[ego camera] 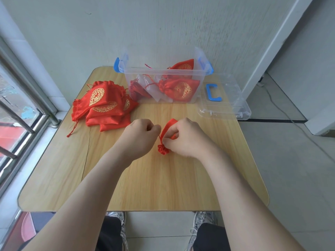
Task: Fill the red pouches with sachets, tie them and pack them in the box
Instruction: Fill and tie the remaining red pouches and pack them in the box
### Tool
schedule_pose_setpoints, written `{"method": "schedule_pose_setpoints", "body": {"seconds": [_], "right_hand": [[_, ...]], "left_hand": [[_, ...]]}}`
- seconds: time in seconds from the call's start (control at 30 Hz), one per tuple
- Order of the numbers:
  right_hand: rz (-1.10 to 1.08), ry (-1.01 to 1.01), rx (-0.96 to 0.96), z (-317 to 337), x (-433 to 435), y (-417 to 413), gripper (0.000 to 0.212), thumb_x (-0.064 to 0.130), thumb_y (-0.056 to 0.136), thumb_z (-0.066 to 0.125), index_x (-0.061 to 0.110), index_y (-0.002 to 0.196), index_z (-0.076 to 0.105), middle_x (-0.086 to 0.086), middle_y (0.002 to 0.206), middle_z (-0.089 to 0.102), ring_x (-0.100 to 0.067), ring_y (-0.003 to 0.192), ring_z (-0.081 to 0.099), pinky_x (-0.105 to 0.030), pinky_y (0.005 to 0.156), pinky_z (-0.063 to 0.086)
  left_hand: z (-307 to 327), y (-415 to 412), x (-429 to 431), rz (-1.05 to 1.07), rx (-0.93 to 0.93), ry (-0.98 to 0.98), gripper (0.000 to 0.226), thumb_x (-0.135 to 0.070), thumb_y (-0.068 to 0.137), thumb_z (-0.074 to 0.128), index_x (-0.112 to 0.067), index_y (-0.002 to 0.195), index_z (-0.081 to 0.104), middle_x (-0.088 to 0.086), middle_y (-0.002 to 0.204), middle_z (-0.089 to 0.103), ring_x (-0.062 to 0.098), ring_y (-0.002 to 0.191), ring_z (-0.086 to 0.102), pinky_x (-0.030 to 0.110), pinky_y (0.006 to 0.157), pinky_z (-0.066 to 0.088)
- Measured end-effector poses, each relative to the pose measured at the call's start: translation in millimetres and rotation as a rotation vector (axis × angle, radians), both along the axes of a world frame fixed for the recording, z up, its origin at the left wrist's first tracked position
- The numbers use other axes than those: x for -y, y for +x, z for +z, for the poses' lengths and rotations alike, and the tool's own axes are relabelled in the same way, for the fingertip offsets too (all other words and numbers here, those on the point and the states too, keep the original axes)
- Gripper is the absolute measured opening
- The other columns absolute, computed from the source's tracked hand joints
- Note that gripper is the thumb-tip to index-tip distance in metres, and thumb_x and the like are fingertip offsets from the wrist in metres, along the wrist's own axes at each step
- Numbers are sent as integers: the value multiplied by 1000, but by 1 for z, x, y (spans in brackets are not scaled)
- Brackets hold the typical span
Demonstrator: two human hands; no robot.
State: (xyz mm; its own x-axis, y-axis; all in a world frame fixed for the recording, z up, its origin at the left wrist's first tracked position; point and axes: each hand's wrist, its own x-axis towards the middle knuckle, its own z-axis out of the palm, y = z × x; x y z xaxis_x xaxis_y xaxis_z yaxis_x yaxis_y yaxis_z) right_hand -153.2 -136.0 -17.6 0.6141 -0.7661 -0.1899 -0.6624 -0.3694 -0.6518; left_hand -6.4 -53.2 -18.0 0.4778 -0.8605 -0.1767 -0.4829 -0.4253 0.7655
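Red satin with a gold emblem marks the pile of pouches [103, 104] at the left of the wooden table [163, 187]. They lie flat and slack, so I judge them unfilled, and they are most of the work that is left.

Near the middle of the table, one pouch [167, 127] is in hand and at the tying step. Behind it the clear box [196, 91] stands open against the wall. It holds at least three tied pouches, one of them [179, 87] pressed against the front wall, with some pale sachets [145, 82] beside them. The box's lid [224, 105] lies off to the right, half over the table edge.

By my reckoning the job is well begun but less than half done. This pouch must be knotted and packed, and then the pile must be filled.

The left hand [143, 134] is curled into a loose fist with its fingertips pinched on the thin red cord [159, 138]. The cord runs taut down to the pouch's neck. The pouch rests on the table between the two hands, with its body pointing away from the person. Its mouth [163, 149] is gathered into a tight ruffle nearest the person.

The right hand [184, 136] has its fingers bent and clamped on the neck, just above the ruffle. Whether it also holds a second cord, I cannot tell.
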Motion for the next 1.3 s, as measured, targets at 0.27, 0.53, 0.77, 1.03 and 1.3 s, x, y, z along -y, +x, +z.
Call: {"method": "schedule_pose_setpoints", "body": {"seconds": [0.27,0.53,0.77,1.03,1.3], "right_hand": [[-49,-15,51,0,3,-2,8,35,96,76,29,92,77,10,89,66,-8,83,68,-22,61,53],[-85,-29,54,-3,5,-2,21,48,93,78,29,85,80,6,91,72,-11,85,72,-28,67,60],[-54,-70,133,-1,4,2,18,25,102,63,29,96,79,5,79,73,-7,64,65,-18,51,45],[-9,52,280,6,2,0,12,19,97,74,25,92,83,11,75,80,-4,78,77,-32,83,63],[-86,75,319,7,-1,1,5,23,97,78,19,93,79,6,75,80,-7,73,78,-42,85,65]], "left_hand": [[5,0,1,38,-317,-85,32,-28,100,67,3,91,73,14,79,77,16,60,63,41,74,61],[8,-2,2,40,-417,-56,26,-29,108,57,-8,94,65,15,99,79,14,54,57,32,58,53],[5,-7,2,-34,-330,47,29,-21,112,43,-8,94,61,5,86,65,16,57,51,31,54,49],[2,-5,2,-39,-299,-22,30,-28,113,46,-10,94,62,2,83,63,4,48,50,28,55,50],[4,-9,-2,-63,-247,-88,29,-31,113,46,-12,93,56,-2,71,60,3,46,51,29,53,48]]}}
